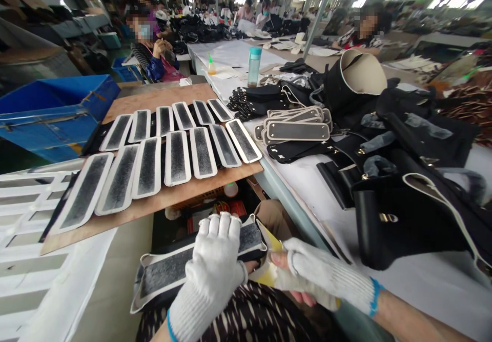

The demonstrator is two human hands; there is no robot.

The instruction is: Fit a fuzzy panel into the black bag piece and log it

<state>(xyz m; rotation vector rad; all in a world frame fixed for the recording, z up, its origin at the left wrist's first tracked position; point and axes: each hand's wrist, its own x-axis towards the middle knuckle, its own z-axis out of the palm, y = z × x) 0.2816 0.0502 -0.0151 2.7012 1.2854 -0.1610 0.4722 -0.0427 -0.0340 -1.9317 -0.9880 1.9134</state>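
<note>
My left hand, in a white knit glove with bare thumb tip, grips a black bag piece across its middle. The piece lies on my lap, its long dark strip bordered by a raised pale edge. My right hand, gloved with bare fingertips, is closed on a flat yellow tool with a pale wrapped handle. The tool's yellow part is close to the piece's right end; whether they touch I cannot tell. The fingers of my left hand lie over the piece's far side.
Two rows of similar white-edged black pieces lie on a wooden board. Blue bin at left. On the right table are stacked grey-edged strips, black bag parts and a teal bottle. Other people sit further back.
</note>
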